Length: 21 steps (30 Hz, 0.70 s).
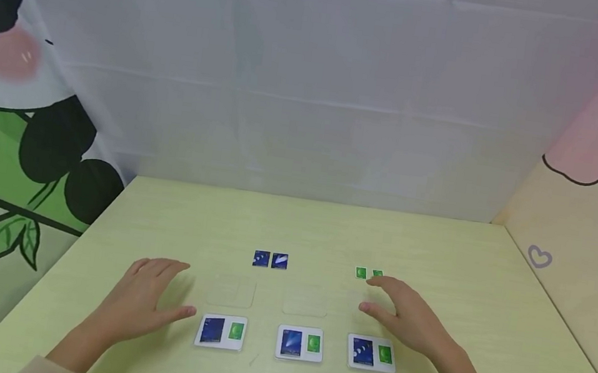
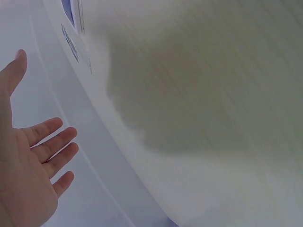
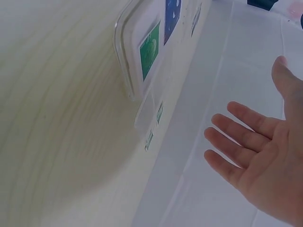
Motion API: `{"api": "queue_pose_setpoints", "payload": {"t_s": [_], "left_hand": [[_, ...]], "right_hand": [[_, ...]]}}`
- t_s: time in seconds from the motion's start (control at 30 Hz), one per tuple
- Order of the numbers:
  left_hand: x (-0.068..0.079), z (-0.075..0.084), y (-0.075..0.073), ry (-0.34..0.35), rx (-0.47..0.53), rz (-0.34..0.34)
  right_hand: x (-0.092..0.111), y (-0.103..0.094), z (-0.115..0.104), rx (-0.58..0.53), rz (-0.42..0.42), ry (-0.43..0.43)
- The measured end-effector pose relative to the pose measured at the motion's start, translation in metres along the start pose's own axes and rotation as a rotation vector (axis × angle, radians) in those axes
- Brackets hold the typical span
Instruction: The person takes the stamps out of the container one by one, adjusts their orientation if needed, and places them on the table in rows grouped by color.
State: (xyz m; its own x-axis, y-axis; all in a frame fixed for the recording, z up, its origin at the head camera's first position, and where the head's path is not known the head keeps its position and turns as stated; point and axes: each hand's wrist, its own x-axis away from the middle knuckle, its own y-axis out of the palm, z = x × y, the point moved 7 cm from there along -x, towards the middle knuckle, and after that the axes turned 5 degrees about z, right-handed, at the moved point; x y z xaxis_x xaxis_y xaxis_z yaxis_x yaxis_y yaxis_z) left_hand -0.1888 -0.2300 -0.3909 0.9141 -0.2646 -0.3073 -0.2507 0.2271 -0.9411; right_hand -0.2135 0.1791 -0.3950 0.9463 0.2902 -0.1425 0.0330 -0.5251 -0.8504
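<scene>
My left hand [image 1: 144, 302] hovers over the table, fingers extended and thumb apart, holding nothing. Its palm and fingers spread in the left wrist view. My right hand [image 1: 412, 318] is likewise raised, its index fingertip overlapping a small green square [image 1: 377, 274] in the head view. Between the hands lies a row of three white rounded cases: left [image 1: 218, 345], middle [image 1: 298, 356] and right [image 1: 371, 367]. Each bears a dark blue picture and a smaller green one. Behind them lie clear, thin rounded pieces [image 1: 231, 291], faintly visible. The right wrist view shows the right case [image 3: 135, 61] close up.
Farther back sit two small blue picture squares [image 1: 261, 259] and, to the right, another small green square [image 1: 361, 273]. The pale wooden table [image 1: 204, 218] meets a white cloth backdrop [image 1: 323, 89]. Cartoon-printed panels [image 1: 585, 211] stand at both sides.
</scene>
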Motion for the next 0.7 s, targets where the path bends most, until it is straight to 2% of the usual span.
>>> {"api": "queue_pose_setpoints", "payload": {"t_s": [0.4, 0.7], "left_hand": [[0.005, 0.002, 0.004, -0.017, -0.022, -0.033], [0.007, 0.006, 0.005, 0.011, -0.036, -0.024]], "right_hand": [[-0.001, 0.005, -0.010, 0.041, 0.007, -0.068], [-0.002, 0.010, -0.018, 0.075, 0.002, -0.109]]}}
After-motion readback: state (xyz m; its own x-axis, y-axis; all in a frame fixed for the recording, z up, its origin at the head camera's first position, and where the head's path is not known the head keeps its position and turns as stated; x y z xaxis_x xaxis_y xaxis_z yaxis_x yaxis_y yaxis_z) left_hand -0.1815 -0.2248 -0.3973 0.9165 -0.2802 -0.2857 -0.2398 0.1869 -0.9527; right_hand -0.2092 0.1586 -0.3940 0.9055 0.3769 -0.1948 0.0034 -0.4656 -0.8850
